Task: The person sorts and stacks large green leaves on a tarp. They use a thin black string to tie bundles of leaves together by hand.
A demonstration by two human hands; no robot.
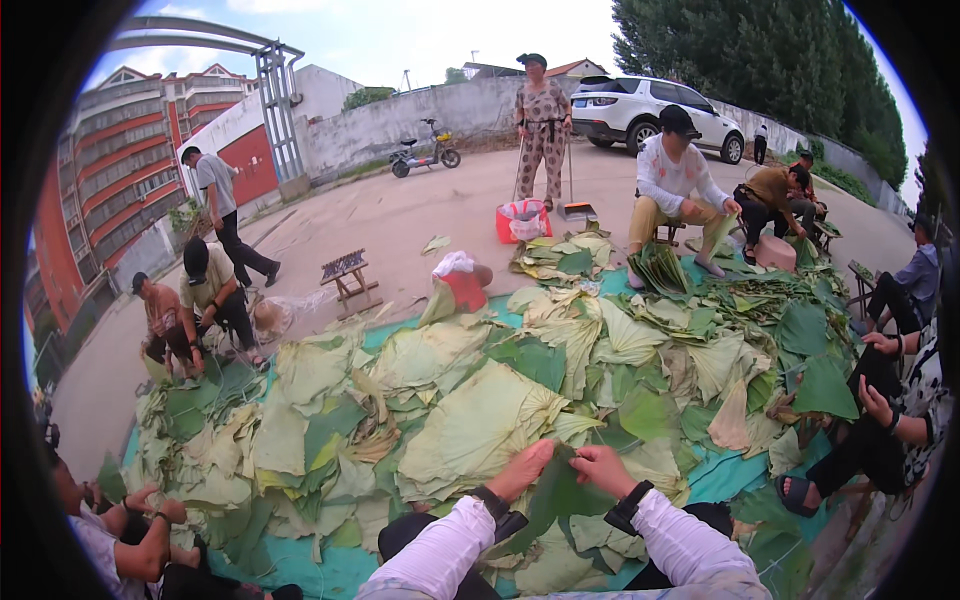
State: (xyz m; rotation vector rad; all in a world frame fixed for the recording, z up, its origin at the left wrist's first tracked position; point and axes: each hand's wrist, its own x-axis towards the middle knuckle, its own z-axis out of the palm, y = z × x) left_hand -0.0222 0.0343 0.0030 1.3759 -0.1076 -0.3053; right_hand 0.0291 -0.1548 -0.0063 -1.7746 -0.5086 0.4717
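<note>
A dark green lotus leaf (556, 508) hangs down between my two hands, in front of my knees. My left hand (522, 472) grips its top edge from the left side. Close by on the right, my right hand (604, 470) pinches the same edge with bent fingers. Just beyond my hands lies a large pale green leaf (480, 425), spread over the heap. More lotus leaves (415, 357), pale and dark green, some browned, cover much of the teal sheet (716, 474) on the ground.
Seated people surround the heap, including one in a white top (675, 170) at the far side and one at the near left (120, 530). A red bag (522, 222), a wooden stool (348, 278) and a pink basin (775, 253) stand beyond. Farther back are a scooter (425, 152) and a white car (640, 108).
</note>
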